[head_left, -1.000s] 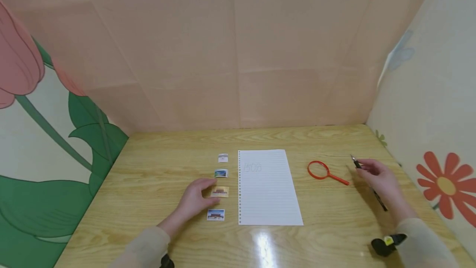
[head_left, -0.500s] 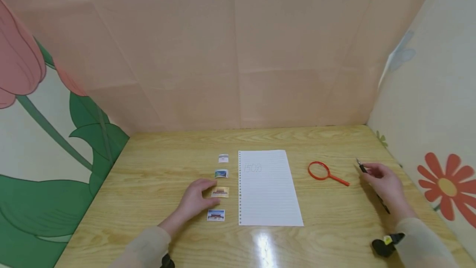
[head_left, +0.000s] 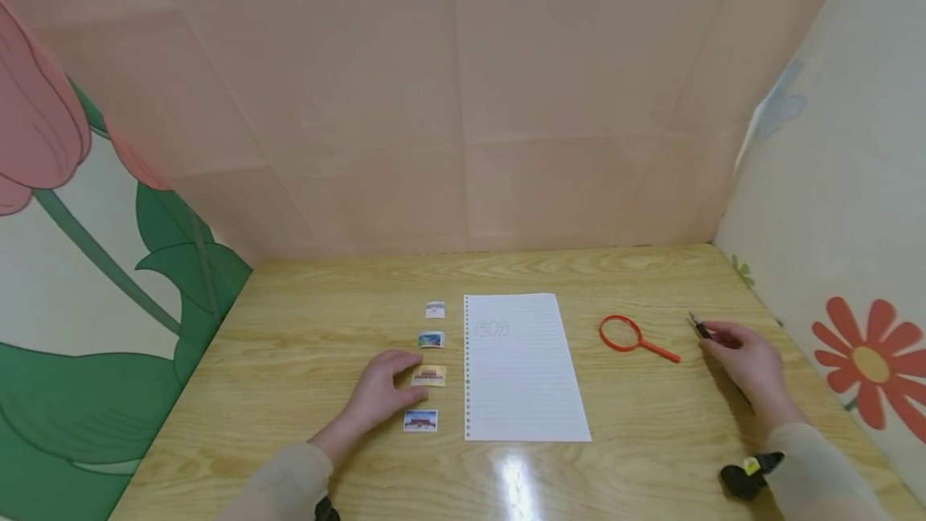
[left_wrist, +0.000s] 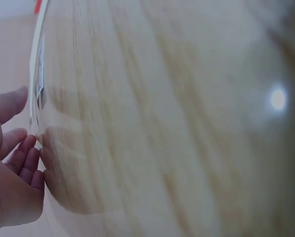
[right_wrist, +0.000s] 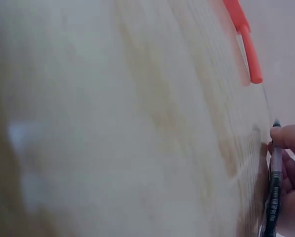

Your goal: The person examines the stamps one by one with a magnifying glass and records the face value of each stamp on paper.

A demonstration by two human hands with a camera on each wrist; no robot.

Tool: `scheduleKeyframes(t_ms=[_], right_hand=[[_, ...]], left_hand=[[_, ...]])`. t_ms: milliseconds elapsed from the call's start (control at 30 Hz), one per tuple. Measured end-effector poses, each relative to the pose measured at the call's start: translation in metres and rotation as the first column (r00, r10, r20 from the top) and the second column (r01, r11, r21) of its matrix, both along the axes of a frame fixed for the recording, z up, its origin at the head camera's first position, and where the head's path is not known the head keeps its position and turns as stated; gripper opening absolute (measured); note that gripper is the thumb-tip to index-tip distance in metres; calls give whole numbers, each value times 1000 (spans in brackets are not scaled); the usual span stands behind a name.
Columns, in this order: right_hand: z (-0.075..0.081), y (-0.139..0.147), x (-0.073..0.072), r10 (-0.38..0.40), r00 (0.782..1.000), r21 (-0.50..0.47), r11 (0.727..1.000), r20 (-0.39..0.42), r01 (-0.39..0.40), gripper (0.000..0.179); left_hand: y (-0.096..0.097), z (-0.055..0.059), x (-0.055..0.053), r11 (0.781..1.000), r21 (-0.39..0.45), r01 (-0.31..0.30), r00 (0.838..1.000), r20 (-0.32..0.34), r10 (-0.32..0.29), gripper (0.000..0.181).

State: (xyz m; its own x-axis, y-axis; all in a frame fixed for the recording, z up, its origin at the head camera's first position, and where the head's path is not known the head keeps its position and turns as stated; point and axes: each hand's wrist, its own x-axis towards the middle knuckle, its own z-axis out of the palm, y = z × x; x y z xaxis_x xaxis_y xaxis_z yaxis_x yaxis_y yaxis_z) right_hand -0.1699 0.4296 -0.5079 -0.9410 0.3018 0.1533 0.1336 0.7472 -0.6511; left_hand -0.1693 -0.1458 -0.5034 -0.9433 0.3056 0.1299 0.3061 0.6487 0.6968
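Note:
Four small picture cards that look like postage stamps lie in a column; my left hand (head_left: 379, 388) rests beside the yellow stamp (head_left: 431, 376), thumb and forefinger spread about its left side. Nearest me is a stamp with a red-walled building (head_left: 420, 421). Farther off are a blue-green stamp (head_left: 431, 340) and a pale stamp (head_left: 435, 310). On the right, my right hand (head_left: 748, 364) pinches a dark pen (right_wrist: 274, 197) low over the table, its tip pointing away. The left wrist view shows the left fingers (left_wrist: 26, 158) loosely bent at the table surface.
A lined sheet of paper (head_left: 524, 376) with punched holes and faint handwriting lies right of the stamps. Between it and the right hand lies a red magnifying glass (head_left: 658, 350). A pink-beige sheet (head_left: 463, 103) hangs behind the wooden table (head_left: 289, 328).
My right hand has drawn slightly back and to the right with the pen. The left hand, stamps, paper and magnifying glass stay where they were.

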Motion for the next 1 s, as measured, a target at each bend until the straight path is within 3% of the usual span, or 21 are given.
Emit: scheduleKeyframes(t_ms=[233, 467, 700, 1000], right_hand=[[-3, 5, -1, 3, 1000, 31, 1000, 25, -4, 43], [2, 0, 2, 5, 1000, -19, 1000, 25, -5, 53], [11, -18, 0, 158, 985, -56, 985, -71, -162, 48], [10, -43, -3, 313, 948, -92, 944, -61, -318, 49]], left_hand=[[1, 0, 0, 1000, 1, -1, 1000, -4, 1, 54], [0, -1, 0, 1000, 9, 0, 1000, -2, 0, 53], [-1, -3, -1, 1000, -5, -3, 1000, -8, 3, 52], [0, -5, -4, 1000, -11, 9, 1000, -15, -9, 52]])
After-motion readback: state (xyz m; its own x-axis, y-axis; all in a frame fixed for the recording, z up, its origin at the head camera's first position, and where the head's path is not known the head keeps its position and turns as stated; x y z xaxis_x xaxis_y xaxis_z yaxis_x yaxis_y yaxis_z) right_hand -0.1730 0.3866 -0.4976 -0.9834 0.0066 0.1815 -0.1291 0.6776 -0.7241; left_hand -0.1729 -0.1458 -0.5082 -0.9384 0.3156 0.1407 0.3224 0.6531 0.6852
